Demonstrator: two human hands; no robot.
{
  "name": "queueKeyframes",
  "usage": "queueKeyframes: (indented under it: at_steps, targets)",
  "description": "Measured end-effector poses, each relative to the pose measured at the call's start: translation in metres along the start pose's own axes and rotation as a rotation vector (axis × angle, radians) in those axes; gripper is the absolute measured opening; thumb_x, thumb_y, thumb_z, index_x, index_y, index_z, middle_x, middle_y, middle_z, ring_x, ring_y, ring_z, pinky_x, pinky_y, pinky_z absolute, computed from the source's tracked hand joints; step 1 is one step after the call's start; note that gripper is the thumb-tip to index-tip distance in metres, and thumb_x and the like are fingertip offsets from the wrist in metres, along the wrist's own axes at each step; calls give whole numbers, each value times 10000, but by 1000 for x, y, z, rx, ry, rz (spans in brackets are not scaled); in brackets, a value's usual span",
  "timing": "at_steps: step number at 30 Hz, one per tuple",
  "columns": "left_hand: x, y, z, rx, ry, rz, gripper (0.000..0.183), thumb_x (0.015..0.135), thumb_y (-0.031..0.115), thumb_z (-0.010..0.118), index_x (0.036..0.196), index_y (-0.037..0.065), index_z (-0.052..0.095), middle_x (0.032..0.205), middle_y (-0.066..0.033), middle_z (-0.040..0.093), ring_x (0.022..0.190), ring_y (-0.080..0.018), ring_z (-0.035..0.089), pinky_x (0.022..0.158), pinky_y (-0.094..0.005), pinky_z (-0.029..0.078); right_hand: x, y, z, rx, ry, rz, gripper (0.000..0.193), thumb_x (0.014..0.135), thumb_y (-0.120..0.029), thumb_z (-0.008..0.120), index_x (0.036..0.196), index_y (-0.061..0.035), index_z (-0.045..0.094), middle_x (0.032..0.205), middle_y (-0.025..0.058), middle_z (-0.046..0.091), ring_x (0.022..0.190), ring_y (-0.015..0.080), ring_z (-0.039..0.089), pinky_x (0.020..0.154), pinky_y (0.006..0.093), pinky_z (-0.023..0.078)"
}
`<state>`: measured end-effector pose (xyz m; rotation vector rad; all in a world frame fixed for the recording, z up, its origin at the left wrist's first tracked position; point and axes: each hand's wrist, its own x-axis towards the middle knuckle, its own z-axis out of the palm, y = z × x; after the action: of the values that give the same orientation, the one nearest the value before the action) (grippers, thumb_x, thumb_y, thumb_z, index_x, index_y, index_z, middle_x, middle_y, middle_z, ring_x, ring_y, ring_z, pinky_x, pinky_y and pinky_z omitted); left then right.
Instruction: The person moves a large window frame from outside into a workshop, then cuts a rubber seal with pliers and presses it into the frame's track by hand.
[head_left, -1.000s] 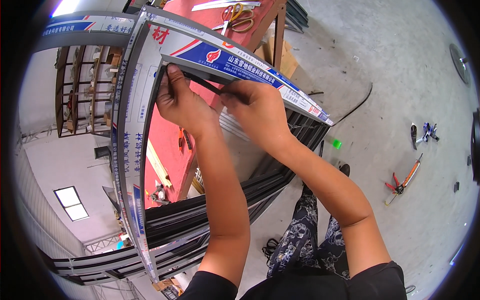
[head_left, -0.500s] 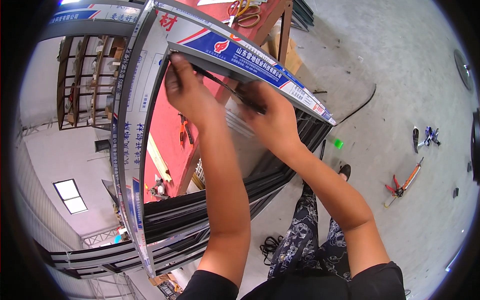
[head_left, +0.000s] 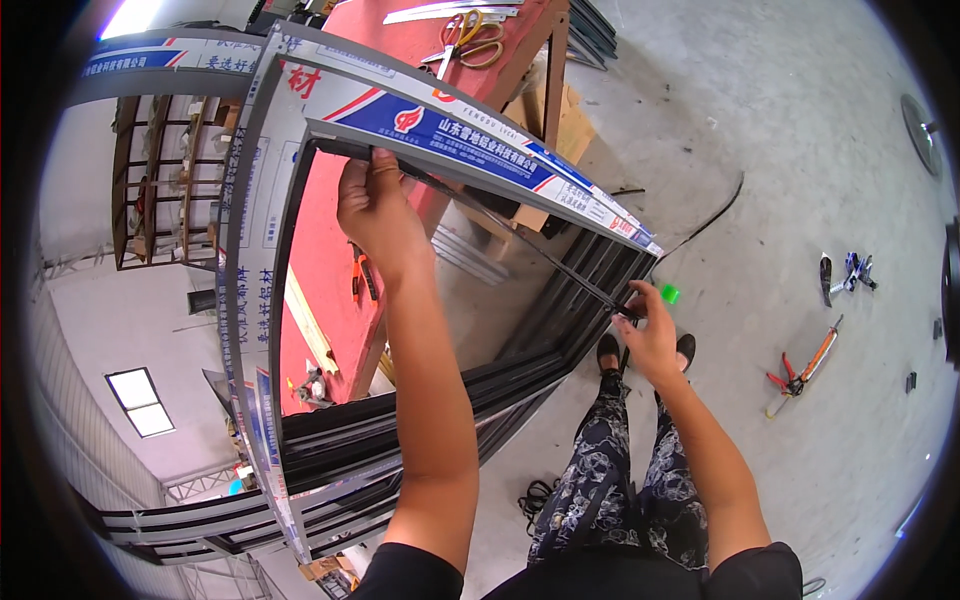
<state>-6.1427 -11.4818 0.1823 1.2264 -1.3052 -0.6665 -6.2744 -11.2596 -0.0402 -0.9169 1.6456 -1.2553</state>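
Note:
A large metal window frame (head_left: 260, 180), covered in white and blue printed film, stands tilted in front of me. Along the inside of its upper bar, a thin black rubber strip (head_left: 530, 248) stretches down to the right. My left hand (head_left: 385, 215) pinches the strip against the bar near the upper left inner corner. Farther right, close to the frame's right corner, my right hand (head_left: 648, 335) has its fingers curled round the strip's lower stretch. The strip's middle hangs slightly apart from the bar.
Behind the frame is a red-topped table (head_left: 350, 50) with scissors (head_left: 465, 40) and orange-handled pliers (head_left: 362, 275). A caulking gun (head_left: 806, 368), a small green piece (head_left: 670, 294) and a black coil (head_left: 538, 500) lie on the grey floor.
My right hand has drawn away from the left, down and right along the strip, which now stretches between both hands. The left hand has shifted slightly right along the bar.

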Motion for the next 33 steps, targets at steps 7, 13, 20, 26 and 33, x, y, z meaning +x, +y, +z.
queueKeyframes:
  at_steps: [7, 13, 20, 26, 33]
  targets:
    - [-9, -19, -6, -8, -25, -79, 226, 915, 183, 608, 1040, -5, 610, 954, -48, 634, 851, -131, 599, 778, -318, 523, -19, 35, -49, -54, 102, 58, 493, 715, 9, 712, 1160, -61, 511, 840, 72, 591, 750, 179, 597, 696, 307, 484]
    - [-15, -28, 0, -68, 38, -132, 202, 911, 149, 608, 1055, 8, 602, 950, -46, 630, 881, -137, 606, 793, -338, 531, -23, 29, -69, -126, 85, -127, 240, 757, -5, 691, 978, -24, 599, 816, 94, 594, 717, 199, 583, 658, 287, 466]
    - [-30, -41, 9, 11, 38, -131, 162, 911, 116, 589, 1037, 14, 602, 934, -27, 608, 846, -119, 592, 787, -298, 532, -29, 8, -70, 94, -180, 57, 132, 818, -42, 651, 934, 22, 643, 780, 92, 596, 711, 185, 573, 654, 275, 453]
    - [-37, -53, 8, 87, -102, -141, 104, 904, 78, 568, 961, 6, 615, 916, -24, 605, 836, -112, 590, 785, -297, 536, -23, 7, -60, 313, -251, 276, 148, 866, -74, 629, 938, 55, 631, 752, 58, 587, 688, 123, 555, 626, 260, 439]
    - [-38, -73, 0, 93, -158, -195, 161, 908, 87, 582, 1017, -26, 619, 905, -29, 618, 827, -101, 583, 755, -269, 531, -11, 12, -48, 366, -218, 243, 168, 876, -78, 617, 937, 79, 618, 705, 47, 566, 614, 107, 527, 564, 255, 423]
